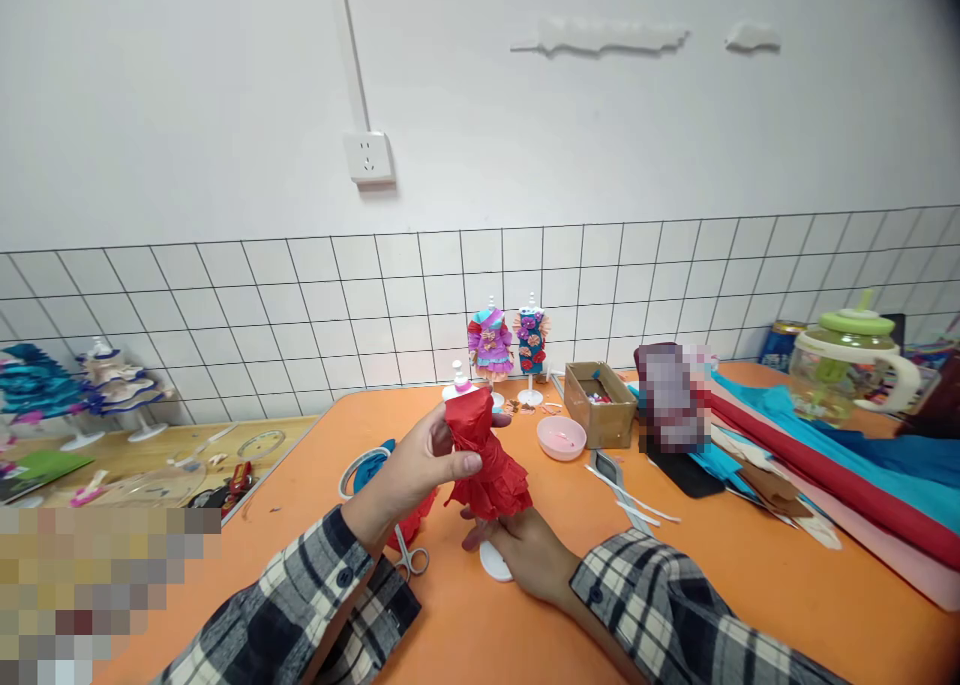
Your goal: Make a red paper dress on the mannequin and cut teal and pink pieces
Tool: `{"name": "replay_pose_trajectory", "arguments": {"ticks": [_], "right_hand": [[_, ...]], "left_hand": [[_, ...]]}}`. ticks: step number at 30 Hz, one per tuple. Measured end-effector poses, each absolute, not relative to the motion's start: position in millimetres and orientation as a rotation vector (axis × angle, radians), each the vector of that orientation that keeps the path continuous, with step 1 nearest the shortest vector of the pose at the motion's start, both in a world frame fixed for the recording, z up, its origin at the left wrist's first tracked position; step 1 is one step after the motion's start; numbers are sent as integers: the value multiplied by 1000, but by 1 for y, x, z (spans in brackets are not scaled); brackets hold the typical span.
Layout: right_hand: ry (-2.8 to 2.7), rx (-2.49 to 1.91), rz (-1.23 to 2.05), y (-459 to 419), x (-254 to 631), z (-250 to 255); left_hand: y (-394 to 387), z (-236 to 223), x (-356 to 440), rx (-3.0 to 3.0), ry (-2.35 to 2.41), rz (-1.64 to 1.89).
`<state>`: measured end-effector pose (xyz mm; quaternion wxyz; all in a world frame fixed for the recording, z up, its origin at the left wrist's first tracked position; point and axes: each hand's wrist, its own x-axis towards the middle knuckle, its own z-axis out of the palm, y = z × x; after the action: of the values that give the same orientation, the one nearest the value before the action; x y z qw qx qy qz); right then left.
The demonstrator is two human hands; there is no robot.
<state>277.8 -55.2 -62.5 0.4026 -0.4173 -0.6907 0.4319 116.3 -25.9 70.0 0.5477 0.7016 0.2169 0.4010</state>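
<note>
A miniature dress form (458, 377) with a white neck knob wears a red crepe-paper dress (491, 473) with a ruffled skirt. My left hand (424, 457) is closed around the bodice, thumb across its front and fingers behind. Below the skirt, my right hand (531, 547) is closed about the stand, just above its round white base (496, 562); the skirt hides part of its grip. Left of the dress, scissors (409, 557) lie by a piece of red paper (421, 513), partly behind my left wrist. A white ring-shaped roll (360, 473) with blue material lies beyond my left forearm.
Two dressed mini mannequins (491, 343) stand at the back. A pink bowl (561, 438) and a cardboard box (598, 405) are right of centre, with white strips (634, 495) nearer. Paper rolls (832, 460) and a lidded jug (844, 365) occupy the right. More dressed forms (124, 390) stand left.
</note>
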Motion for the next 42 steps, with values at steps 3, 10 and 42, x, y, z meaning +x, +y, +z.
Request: {"name": "replay_pose_trajectory", "arguments": {"ticks": [3,10,42], "right_hand": [[-1761,-1074,1101,-56,277,-61],[-1905,-1250,613,-60,280,-50],[-1827,-1376,468,44,287,-67]], "left_hand": [[-27,69,117,1624,540,967],[-33,75,124,1617,686,996],[-19,-30,47,2850,1058,419]]}}
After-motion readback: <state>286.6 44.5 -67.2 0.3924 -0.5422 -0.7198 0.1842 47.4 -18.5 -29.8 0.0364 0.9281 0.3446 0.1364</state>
